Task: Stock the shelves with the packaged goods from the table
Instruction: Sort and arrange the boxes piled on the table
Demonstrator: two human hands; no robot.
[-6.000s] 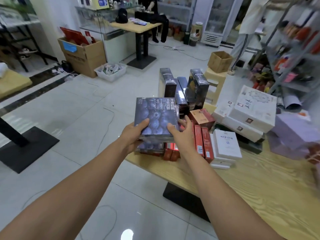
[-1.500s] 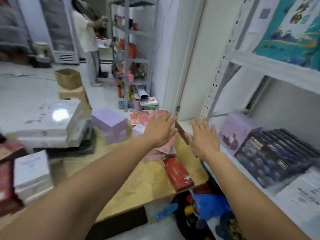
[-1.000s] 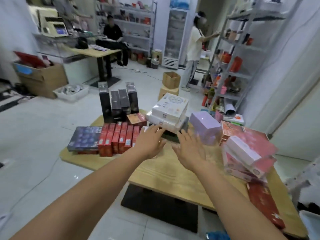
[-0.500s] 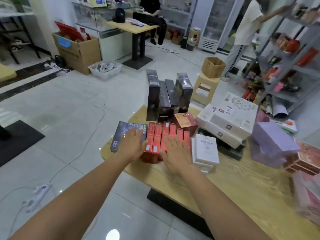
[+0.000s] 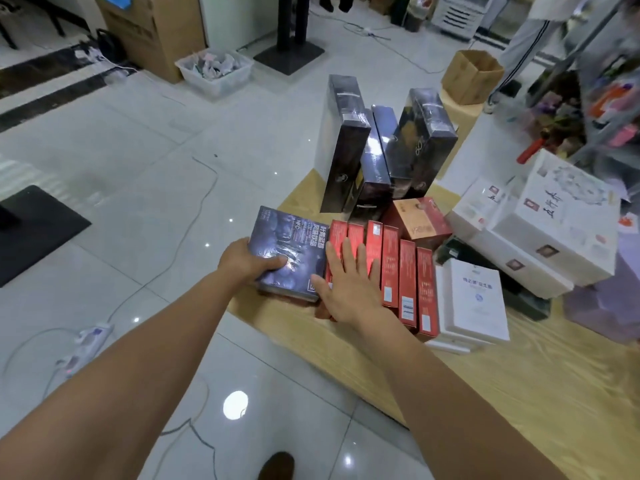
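Head: our left hand (image 5: pixel 242 264) grips the blue box (image 5: pixel 294 242) edge.
Right hand (image 5: pixel 346 292): flat, fingers spread.
Handling: stiff, slick; we take both sides.

A dark blue flat cardboard box (image 5: pixel 294 247) sits at the near left corner of the pale wooden tabletop (image 5: pixel 519 393). Touching its right side, a row of narrow red cardboard boxes (image 5: pixel 405 275) lies side by side. Right of that row lies a small stack of flat white boxes (image 5: pixel 478 299). Behind the row, tall black film-wrapped boxes (image 5: pixel 349 143) stand upright, with a squat red box with an orange top (image 5: pixel 419 216) at their foot on the right. Further right, large white gift boxes (image 5: pixel 554 220) are stacked.

The left hand (image 5: pixel 242 261) grips the blue box's left side. The right hand (image 5: pixel 346 285) lies flat on the leftmost red boxes.

Beyond the tabletop is a small open brown cardboard box (image 5: pixel 471 74). On the floor to the far left, a clear plastic bin (image 5: pixel 214 69) stands just right of a big cardboard carton (image 5: pixel 152 26).
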